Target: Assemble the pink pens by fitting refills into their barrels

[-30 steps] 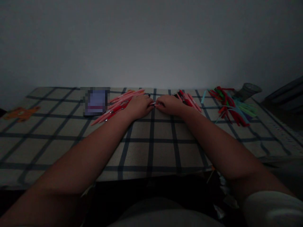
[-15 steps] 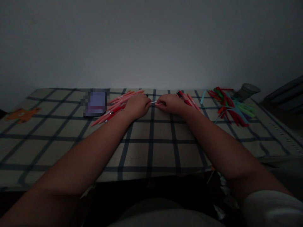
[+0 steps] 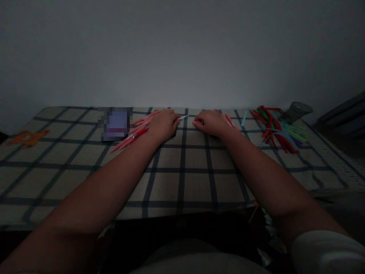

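Note:
My left hand (image 3: 164,123) is closed at the back of the table, over the right end of a pile of pink and red pens (image 3: 129,140). From its fingertips a thin white pointed stick (image 3: 184,117), resembling a pen refill, sticks out to the right. A short gap away, my right hand (image 3: 209,122) has its fingers curled in a pinch. Dim light hides what they hold, if anything. Just beyond it, partly covered, lie more pink pens (image 3: 229,121).
A phone-like device (image 3: 116,125), its screen blurred out, lies left of the pens. Farther left is an orange cutout (image 3: 27,139). At right are colourful strips (image 3: 273,129), a light blue strip (image 3: 244,118) and a tipped clear cup (image 3: 298,111). A checked cloth (image 3: 196,182) covers the table.
My hands have moved apart. The white stick, which spanned between both hands, now shows only at the left hand, its tip free and angled slightly upward.

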Demonstrator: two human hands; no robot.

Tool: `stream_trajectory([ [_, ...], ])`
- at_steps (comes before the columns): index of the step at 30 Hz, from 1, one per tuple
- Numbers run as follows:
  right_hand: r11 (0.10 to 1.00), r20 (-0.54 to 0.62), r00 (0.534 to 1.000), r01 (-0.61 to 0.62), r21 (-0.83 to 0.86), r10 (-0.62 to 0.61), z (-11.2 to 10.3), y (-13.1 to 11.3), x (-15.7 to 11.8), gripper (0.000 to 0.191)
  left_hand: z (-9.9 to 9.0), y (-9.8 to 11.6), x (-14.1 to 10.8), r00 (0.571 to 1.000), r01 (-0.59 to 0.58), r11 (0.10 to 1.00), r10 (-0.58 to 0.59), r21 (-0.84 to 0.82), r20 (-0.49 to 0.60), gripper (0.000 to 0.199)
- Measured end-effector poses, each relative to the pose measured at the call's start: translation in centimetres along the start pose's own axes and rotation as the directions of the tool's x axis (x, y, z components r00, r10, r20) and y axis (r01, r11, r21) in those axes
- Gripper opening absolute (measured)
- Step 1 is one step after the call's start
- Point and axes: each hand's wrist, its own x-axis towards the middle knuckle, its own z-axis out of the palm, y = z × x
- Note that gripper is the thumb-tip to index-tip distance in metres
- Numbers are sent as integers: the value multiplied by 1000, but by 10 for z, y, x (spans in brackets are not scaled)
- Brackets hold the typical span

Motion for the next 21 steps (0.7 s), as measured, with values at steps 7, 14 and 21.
stream_trajectory([
  [7, 999, -34, 999, 27, -18, -27, 0, 2, 0, 34, 2, -3, 0, 999, 10, 1000, -11, -19, -50, 38],
  [14, 963, -50, 962, 269, 16, -268, 12, 7, 7, 29, 3, -6, 0, 998, 6, 1000, -6, -6, -68, 37],
  [21, 959, -61, 958, 282, 22, -280, 21, 7, 11, 24, 2, -6, 0, 997, 12, 999, -8, 49, -75, 34],
])
